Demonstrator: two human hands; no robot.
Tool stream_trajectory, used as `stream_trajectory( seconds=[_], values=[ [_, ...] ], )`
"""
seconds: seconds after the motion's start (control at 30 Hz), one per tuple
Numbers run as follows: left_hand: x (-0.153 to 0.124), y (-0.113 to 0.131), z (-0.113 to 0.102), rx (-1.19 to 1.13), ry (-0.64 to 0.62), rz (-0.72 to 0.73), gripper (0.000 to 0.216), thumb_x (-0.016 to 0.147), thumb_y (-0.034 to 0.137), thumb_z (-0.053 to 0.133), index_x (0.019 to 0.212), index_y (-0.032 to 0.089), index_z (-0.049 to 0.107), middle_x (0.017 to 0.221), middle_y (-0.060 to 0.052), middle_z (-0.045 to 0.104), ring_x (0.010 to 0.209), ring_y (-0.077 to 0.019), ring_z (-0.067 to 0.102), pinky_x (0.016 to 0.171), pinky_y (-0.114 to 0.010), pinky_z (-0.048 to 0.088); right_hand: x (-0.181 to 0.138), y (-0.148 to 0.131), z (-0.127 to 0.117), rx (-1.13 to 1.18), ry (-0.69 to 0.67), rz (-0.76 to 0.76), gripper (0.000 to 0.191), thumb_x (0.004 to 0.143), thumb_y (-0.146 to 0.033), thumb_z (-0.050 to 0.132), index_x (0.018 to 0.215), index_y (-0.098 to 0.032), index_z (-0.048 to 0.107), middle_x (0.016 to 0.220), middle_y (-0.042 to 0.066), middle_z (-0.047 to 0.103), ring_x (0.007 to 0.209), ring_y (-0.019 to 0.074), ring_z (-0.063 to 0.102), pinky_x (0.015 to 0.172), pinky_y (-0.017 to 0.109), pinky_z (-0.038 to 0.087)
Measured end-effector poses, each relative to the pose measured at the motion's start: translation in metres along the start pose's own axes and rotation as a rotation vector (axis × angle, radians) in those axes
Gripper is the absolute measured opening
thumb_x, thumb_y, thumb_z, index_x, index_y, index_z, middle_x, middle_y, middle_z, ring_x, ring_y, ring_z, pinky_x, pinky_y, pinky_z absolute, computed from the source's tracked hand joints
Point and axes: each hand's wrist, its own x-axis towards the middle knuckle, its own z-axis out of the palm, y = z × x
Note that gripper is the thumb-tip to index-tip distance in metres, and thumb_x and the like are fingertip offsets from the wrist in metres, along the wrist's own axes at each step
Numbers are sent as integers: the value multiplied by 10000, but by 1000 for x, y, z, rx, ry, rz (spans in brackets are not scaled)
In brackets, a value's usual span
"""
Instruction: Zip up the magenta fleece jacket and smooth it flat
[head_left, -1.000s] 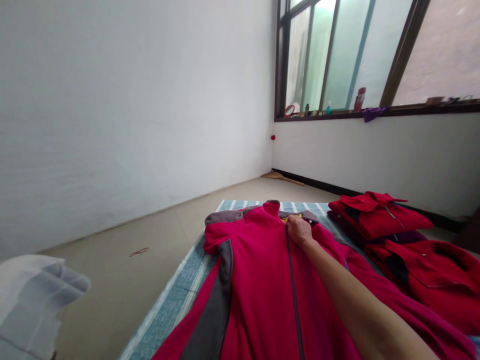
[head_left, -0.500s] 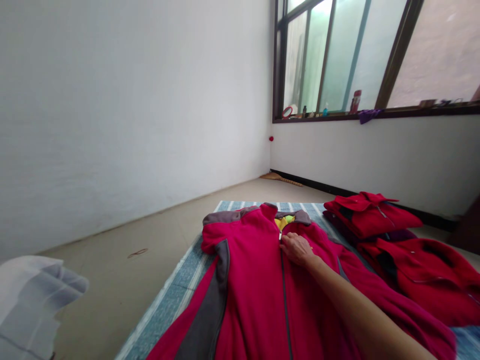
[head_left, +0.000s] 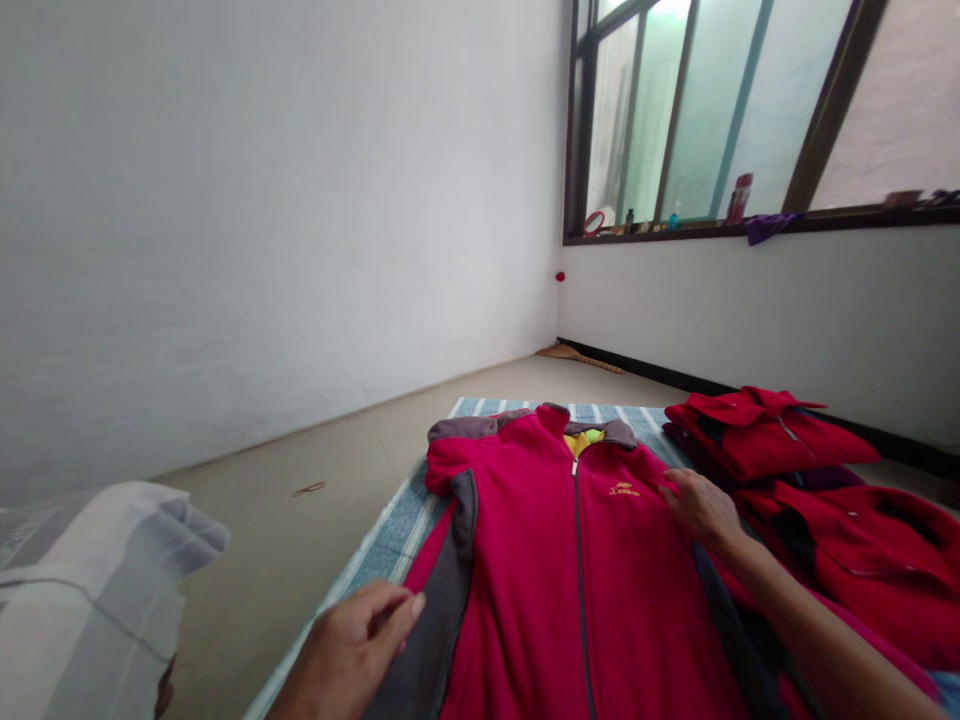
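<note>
A magenta zip-up fleece jacket [head_left: 540, 560] with grey side panels lies flat, front up, on a blue striped mat [head_left: 390, 525]. Its zipper is closed nearly to the collar, where yellow lining shows. My right hand [head_left: 701, 510] rests on the jacket's right edge near the shoulder, fingers bent against the fabric. My left hand [head_left: 352, 650] is low at the jacket's left edge beside the grey panel, fingers curled together; whether they pinch the cloth is unclear.
A stack of folded red jackets [head_left: 765, 435] sits at the mat's right, with another red jacket [head_left: 862, 560] nearer me. A pale folded cloth [head_left: 90, 590] is at lower left. White walls, beige floor [head_left: 300, 470], and a window sill [head_left: 750, 225] with small bottles.
My right hand left the zipper by the collar and moved right to the jacket's edge. My left hand came into view at the lower left. The camera shifted slightly.
</note>
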Motion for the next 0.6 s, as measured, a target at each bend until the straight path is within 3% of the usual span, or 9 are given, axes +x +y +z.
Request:
stream_trajectory(
  seconds=[0.13,0.27,0.37,0.6],
  values=[
    [56,-9,1,327,146,49,257,734,416,513,722,192,639,810,-64,670,789,-234,616,710,-280,422,-8,16,6,14,-61,71,345,921,-365,395,1118,-175,605,1068,150,652,994,268,627,739,320,419],
    [79,-16,18,496,29,51,257,788,403,507,704,179,601,744,-67,651,765,-243,620,644,-275,385,-10,22,16,29,-103,101,378,925,-413,364,1071,-170,614,1063,184,650,977,268,640,721,326,428],
    [90,-13,30,511,-45,64,299,806,422,493,629,190,558,636,-41,603,679,-226,600,585,-275,348,-10,22,23,25,-124,112,372,921,-433,359,985,-171,614,1045,177,653,968,275,643,740,339,434],
    [117,-3,46,421,28,23,368,806,500,499,678,167,593,703,-71,649,697,-226,614,571,-280,346,-15,17,38,20,-126,109,350,926,-404,323,962,-184,592,1036,128,659,961,263,641,772,346,444]
  ],
)
